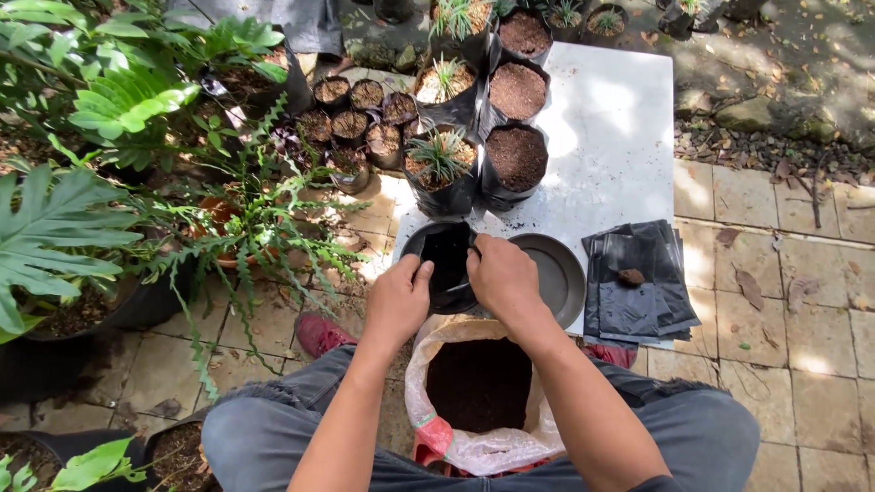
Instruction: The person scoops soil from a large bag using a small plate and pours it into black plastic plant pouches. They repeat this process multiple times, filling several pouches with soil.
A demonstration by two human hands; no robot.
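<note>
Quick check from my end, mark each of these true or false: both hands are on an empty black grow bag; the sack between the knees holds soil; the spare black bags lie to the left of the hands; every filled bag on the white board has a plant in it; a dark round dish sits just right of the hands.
1. Both hands, left hand and right hand, hold the open black grow bag: true.
2. The sack between the knees holds dark soil: true.
3. The stack of spare black bags lies left of the hands: false, it lies to their right.
4. Every filled bag on the white board has a plant: false, several hold only soil, such as one soil-only bag.
5. A dark round dish sits just right of the hands: true.
</note>
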